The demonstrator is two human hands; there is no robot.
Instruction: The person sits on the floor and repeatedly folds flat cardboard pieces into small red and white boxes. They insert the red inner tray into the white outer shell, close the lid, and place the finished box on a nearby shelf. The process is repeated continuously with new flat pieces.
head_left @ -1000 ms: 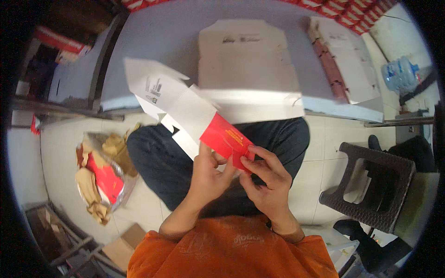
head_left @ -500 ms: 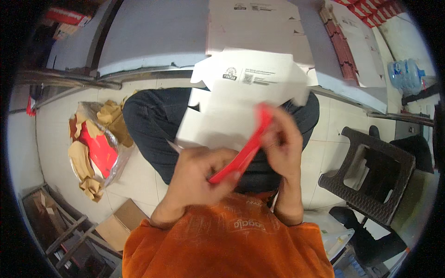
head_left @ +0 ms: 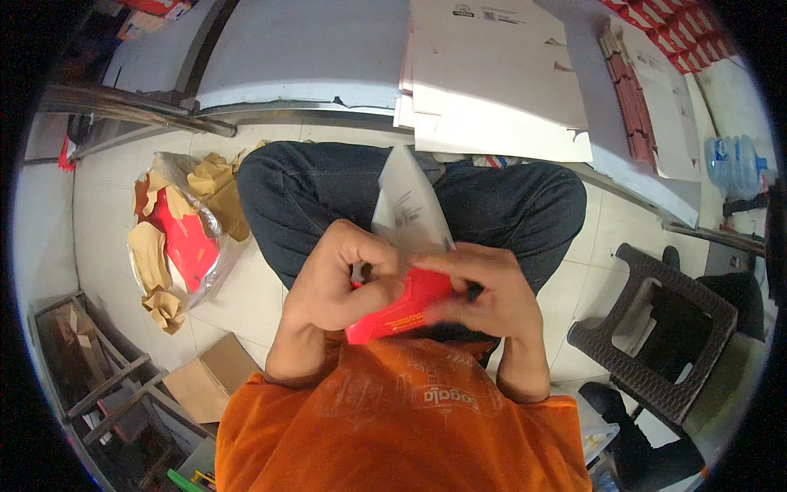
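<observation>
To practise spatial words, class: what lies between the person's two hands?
In the head view, a red and white card lies between the left hand and the right hand.

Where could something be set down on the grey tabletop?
Bare: tabletop left of the white card stack, and a narrower strip between it and the red-edged pile. Crowded: over the lap, left hand holding the red-white carton, right hand against it.

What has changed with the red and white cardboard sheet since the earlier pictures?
The red and white cardboard sheet has come closer to the orange cloth shirt; its white end now points straight ahead instead of forward-left. The left hand keeps hold of it; the blurred right hand remains at its red part. The stack of white cardboard sheets stays on the grey table.
</observation>
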